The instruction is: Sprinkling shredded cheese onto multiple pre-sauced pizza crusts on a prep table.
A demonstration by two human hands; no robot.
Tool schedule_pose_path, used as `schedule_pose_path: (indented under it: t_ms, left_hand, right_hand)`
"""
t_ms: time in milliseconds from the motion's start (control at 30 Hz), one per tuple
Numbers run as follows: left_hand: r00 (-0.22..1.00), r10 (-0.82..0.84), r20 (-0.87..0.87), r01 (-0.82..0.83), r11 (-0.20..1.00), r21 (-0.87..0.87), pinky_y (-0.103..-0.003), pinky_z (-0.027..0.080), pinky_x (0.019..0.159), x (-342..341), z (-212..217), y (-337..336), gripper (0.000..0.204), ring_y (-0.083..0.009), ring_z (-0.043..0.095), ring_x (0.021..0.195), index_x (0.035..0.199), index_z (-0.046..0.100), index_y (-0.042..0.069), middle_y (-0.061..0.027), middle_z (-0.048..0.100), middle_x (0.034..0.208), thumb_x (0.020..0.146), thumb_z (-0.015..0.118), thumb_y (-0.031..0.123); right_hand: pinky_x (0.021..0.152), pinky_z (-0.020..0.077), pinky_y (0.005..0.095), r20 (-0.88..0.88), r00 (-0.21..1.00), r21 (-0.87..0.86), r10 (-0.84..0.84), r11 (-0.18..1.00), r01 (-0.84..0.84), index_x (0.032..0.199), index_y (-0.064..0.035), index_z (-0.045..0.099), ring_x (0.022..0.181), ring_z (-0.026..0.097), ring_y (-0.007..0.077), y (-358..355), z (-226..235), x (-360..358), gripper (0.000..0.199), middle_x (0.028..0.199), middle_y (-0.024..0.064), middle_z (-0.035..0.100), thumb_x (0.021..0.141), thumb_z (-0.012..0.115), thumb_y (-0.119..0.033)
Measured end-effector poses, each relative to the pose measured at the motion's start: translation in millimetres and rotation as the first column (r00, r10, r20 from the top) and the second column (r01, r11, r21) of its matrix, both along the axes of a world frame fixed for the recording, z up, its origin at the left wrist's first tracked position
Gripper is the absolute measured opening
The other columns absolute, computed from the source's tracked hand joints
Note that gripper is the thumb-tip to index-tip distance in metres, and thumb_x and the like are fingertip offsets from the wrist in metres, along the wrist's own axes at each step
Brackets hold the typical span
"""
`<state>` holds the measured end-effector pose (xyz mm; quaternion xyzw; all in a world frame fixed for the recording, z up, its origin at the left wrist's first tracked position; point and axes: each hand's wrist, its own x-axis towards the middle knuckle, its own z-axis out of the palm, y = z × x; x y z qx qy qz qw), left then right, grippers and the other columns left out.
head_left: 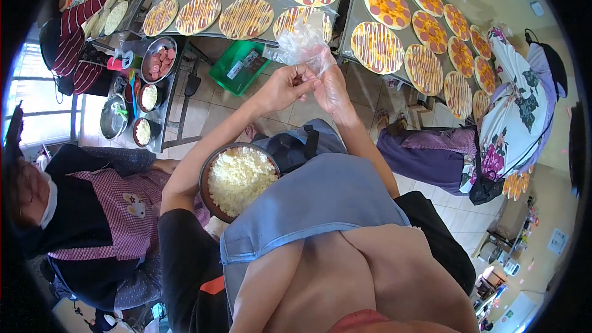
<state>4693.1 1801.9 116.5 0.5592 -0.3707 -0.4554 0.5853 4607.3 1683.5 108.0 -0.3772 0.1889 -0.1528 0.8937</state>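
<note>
My left hand (285,86) and my right hand (330,84) are raised together in front of me, both pinching a thin clear plastic glove or bag (302,42) that puffs up above them. Which hand it covers I cannot tell. Below my left forearm a round metal bowl (208,191) heaped with shredded white cheese rests against my blue apron. Beyond the hands, metal tables (280,7) carry several round pizza bases striped with red and yellow sauce.
A person in a checked apron and face mask stands at my left (92,209). Another person in a floral dress bends over the right table (515,95). A side table holds bowls of sausage slices (158,60) and cheese. A green crate (237,68) sits on the tiled floor.
</note>
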Motion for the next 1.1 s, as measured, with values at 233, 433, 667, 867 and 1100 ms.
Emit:
schedule_pose_path:
  t_ms: [233,433,667,867,1100]
  left_hand:
    - [0.995,-0.016,0.094,0.013,0.999,0.032,-0.020,0.041,0.056,1.5,-10.6,-1.7,0.019,-0.0033,0.047,0.062,0.088,0.059,0.003,0.0029,0.055,0.074,0.091,0.059,0.022]
    - [1.000,0.018,0.021,-0.017,0.998,-0.061,-0.022,0.039,0.050,-5.0,-10.7,-6.8,0.019,-0.0038,0.047,0.055,0.082,0.057,0.004,0.0033,0.052,0.063,0.090,0.060,0.021]
    - [0.997,-0.010,-0.074,0.006,0.998,-0.059,-0.022,0.042,0.058,-0.2,-0.4,-1.8,0.022,-0.0043,0.048,0.063,0.085,0.057,0.003,0.0035,0.054,0.073,0.091,0.058,0.024]
    - [0.888,0.459,0.026,-0.459,0.888,0.012,-0.024,0.045,0.063,18.7,-9.9,-1.2,0.035,-0.0072,0.051,0.073,0.096,0.055,0.000,-0.0007,0.056,0.082,0.089,0.060,0.033]
    - [0.842,0.510,-0.175,-0.506,0.860,0.069,-0.023,0.045,0.065,19.5,-19.4,-8.0,0.037,-0.0067,0.053,0.078,0.101,0.058,-0.004,-0.0043,0.061,0.089,0.089,0.060,0.031]
  right_hand:
    - [0.063,0.0494,0.0327,-0.064,0.996,-0.025,0.068,0.997,-0.070,0.132,-0.0127,0.038,0.081,0.057,0.0179,-6.2,-7.8,12.5,0.069,0.113,0.0077,0.051,0.088,0.033,-0.065]
    - [0.084,0.0478,0.0387,-0.129,0.991,-0.040,0.020,0.999,-0.026,0.140,-0.0151,0.030,0.106,0.051,0.0245,-10.6,-6.5,23.2,0.079,0.128,0.0123,0.046,0.084,0.030,-0.071]
    - [0.089,0.0454,0.0442,0.018,0.963,0.004,0.270,0.963,-0.270,0.145,-0.0197,0.022,0.119,0.044,0.0289,-19.6,12.7,25.8,0.091,0.141,0.0117,0.036,0.078,0.017,-0.080]
    - [0.088,0.0467,0.0462,0.055,0.961,0.087,0.270,0.958,-0.274,0.145,-0.0234,0.021,0.109,0.050,0.0274,-34.8,29.5,11.3,0.088,0.140,0.0114,0.037,0.078,0.018,-0.080]
    - [0.090,0.0452,0.0461,0.083,0.931,0.218,0.355,0.905,-0.365,0.144,-0.0178,0.023,0.111,0.050,0.0237,-24.0,44.5,-14.8,0.088,0.139,0.0104,0.038,0.080,0.020,-0.078]
